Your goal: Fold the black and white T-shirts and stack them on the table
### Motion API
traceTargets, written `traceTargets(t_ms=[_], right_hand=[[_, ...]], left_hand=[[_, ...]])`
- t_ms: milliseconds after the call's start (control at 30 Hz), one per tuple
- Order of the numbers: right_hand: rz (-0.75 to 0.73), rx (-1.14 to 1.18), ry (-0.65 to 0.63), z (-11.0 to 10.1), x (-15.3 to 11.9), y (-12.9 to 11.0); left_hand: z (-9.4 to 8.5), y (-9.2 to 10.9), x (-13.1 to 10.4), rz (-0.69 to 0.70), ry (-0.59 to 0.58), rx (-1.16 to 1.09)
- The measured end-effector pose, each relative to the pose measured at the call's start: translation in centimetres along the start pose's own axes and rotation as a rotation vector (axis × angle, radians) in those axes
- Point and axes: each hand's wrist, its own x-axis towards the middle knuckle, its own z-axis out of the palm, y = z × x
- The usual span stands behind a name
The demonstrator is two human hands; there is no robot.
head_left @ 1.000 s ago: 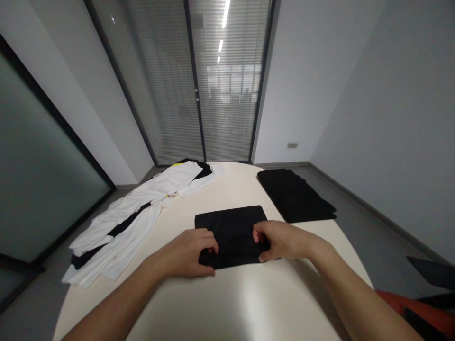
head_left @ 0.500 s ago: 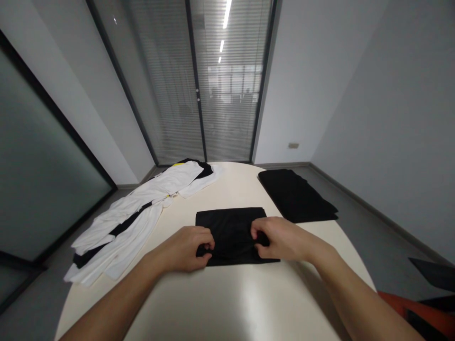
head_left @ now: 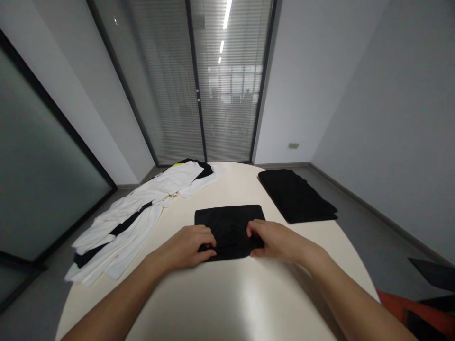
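A folded black garment [head_left: 229,227] lies flat in a small rectangle on the table before me. My left hand [head_left: 192,246] is closed on its near left part, fingertips curled into the fabric and the thumb along the near edge. On the near right side, my right hand [head_left: 272,240] pinches the cloth, its thumb low at the edge and its fingers on top. Between the hands the near edge shows a soft crease. The exact kind of garment cannot be made out.
A stack of folded black cloth [head_left: 295,196] lies at the right edge of the cream table [head_left: 220,303]. Along the left edge is a loose pile of white garments [head_left: 142,208] with black ones among them. An orange and black chair [head_left: 415,312] stands at the lower right.
The near edge of the black garment has been turned under or drawn in, so the rectangle is shallower. My right hand has shifted slightly left; my left hand has barely moved.
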Motion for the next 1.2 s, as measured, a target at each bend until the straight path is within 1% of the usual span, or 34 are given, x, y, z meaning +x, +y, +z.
traceTargets(t_ms=[133, 300, 467, 533, 633, 700, 800, 967, 1033, 1100, 1133, 1200], right_hand=[[-0.046, -0.016, 0.062, 0.3, 0.3, 1.3], [-0.1, 0.046, 0.081, 0.4, 0.6, 2.7], [-0.183, 0.06, 0.089, -0.3, 0.6, 2.3], [-0.195, 0.047, 0.109, -0.7, 0.4, 2.0], [-0.181, 0.052, 0.117, -0.9, 0.3, 2.0], [-0.142, 0.078, 0.073, -0.8, 0.3, 2.2], [-0.092, 0.109, 0.008, -0.4, 0.5, 2.5], [-0.077, 0.103, -0.01, -0.3, 0.3, 2.4], [-0.089, 0.084, -0.013, -0.4, 0.2, 2.2], [-0.089, 0.046, 0.011, -0.5, 0.3, 1.9], [-0.086, 0.025, 0.039, -0.5, 0.4, 1.8], [-0.104, -0.006, 0.141, -0.3, 0.7, 1.5]], left_hand=[[0.1, -0.1, 0.1, 0.015, 0.042, -0.009], [-0.3, -0.1, 0.0, -0.003, 0.064, -0.144], [-0.1, 0.1, -0.1, -0.025, 0.036, -0.128], [0.0, 0.2, -0.1, -0.043, 0.046, -0.125], [0.1, 0.2, -0.1, -0.102, 0.064, -0.154], [0.1, 0.1, -0.1, -0.13, 0.047, -0.155], [0.0, -0.2, -0.1, -0.15, 0.006, -0.136], [-0.2, -0.1, 0.0, -0.145, -0.002, -0.139], [-0.1, 0.1, 0.2, -0.192, 0.028, -0.157], [0.2, 0.3, 0.5, -0.259, 0.1, -0.167], [0.4, 0.3, 0.6, -0.286, 0.136, -0.164], [0.7, 0.2, 0.7, -0.297, 0.188, -0.13]])
